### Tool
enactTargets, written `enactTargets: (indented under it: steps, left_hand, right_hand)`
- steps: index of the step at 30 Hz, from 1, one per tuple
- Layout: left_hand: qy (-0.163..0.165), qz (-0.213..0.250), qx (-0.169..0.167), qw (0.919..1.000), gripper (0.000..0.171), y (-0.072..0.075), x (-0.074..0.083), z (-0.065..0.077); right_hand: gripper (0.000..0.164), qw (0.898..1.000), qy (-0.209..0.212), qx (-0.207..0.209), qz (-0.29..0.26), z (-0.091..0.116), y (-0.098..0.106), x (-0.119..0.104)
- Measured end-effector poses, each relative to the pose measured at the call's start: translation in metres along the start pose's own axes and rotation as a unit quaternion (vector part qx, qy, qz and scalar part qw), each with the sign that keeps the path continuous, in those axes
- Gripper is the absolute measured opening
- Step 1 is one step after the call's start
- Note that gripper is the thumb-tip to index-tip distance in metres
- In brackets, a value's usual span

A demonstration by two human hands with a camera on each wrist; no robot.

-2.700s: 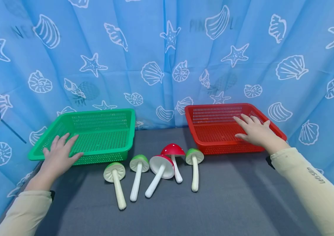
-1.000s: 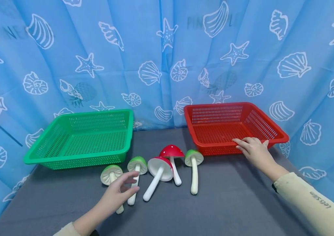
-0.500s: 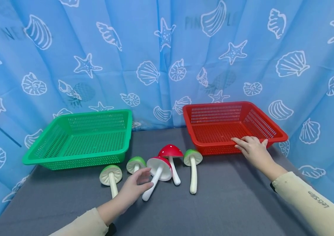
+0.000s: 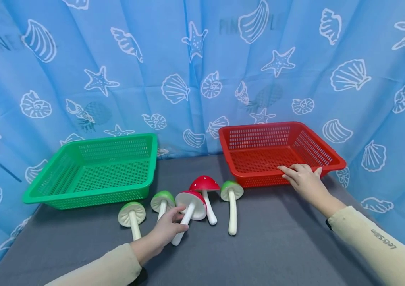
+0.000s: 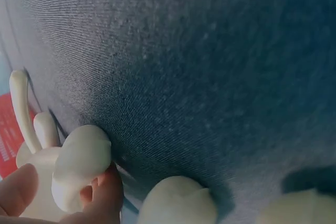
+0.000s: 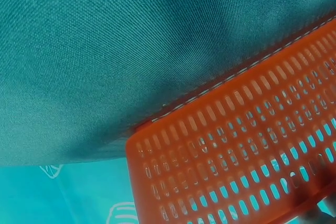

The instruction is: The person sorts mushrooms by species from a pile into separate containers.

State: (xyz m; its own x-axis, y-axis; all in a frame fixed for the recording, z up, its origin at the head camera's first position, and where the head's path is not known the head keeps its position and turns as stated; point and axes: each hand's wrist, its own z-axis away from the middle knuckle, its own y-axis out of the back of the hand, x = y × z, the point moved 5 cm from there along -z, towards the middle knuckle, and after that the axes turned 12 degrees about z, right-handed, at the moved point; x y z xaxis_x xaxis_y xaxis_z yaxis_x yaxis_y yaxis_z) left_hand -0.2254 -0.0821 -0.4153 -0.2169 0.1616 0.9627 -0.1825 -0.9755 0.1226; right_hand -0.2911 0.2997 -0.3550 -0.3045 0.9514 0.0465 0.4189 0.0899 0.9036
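Observation:
My left hand (image 4: pixel 168 226) is around the white stem of a red-capped toy mushroom (image 4: pixel 189 214) on the table. In the left wrist view, fingers (image 5: pixel 107 190) lie right against the stem (image 5: pixel 84 156), and the thumb stands apart on its other side. A green-capped mushroom (image 4: pixel 162 200) is partly hidden by this hand; another (image 4: pixel 132 214) lies farther left. Behind and right are a spotted red mushroom (image 4: pixel 204 183) and a third green one (image 4: pixel 232 192). My right hand (image 4: pixel 306 180) rests its extended fingers on the near rim of the red basket (image 4: pixel 256 174).
A green basket (image 4: pixel 84 197) with perforated sides stands at the back left of the grey table (image 4: pixel 267 242). The blue curtain (image 4: pixel 134 99) with shell prints hangs right behind both baskets.
My left hand has moved from over the green basket to the middle, reaching the red mushroom's stem. My right hand has dropped from over the red basket onto its near rim.

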Motion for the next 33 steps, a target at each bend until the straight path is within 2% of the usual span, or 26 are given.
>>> enactTargets:
  steps: [3,6,12,18,26,33]
  left_hand:
    - [-0.007,-0.011,0.003,0.9999,0.060,-0.003,0.001,-0.003]
    - [0.001,-0.013,0.007,0.9999,0.061,-0.005,0.001,-0.005]
    - [0.040,0.037,-0.001,0.9985,0.061,-0.004,-0.001,-0.003]
    - [0.061,0.080,-0.011,0.9949,0.061,-0.002,0.000,0.003]
    - [0.056,0.111,-0.010,0.9922,0.059,-0.003,0.013,0.013]
    - [0.038,0.133,-0.019,0.9902,0.060,-0.009,0.037,0.018]
  right_hand:
    - [0.039,1.000,0.001,0.003,0.001,-0.001,0.000,-0.001]
    - [0.038,1.000,0.004,0.005,0.002,-0.001,-0.001,-0.001]
    - [0.038,1.000,0.007,0.004,0.000,0.001,-0.001,-0.002]
    - [0.039,1.000,0.007,0.011,0.001,0.002,0.000,-0.001]
    - [0.039,1.000,0.010,0.027,0.000,0.002,0.001,0.002]
    - [0.038,1.000,0.009,0.017,0.002,-0.001,-0.004,0.005]
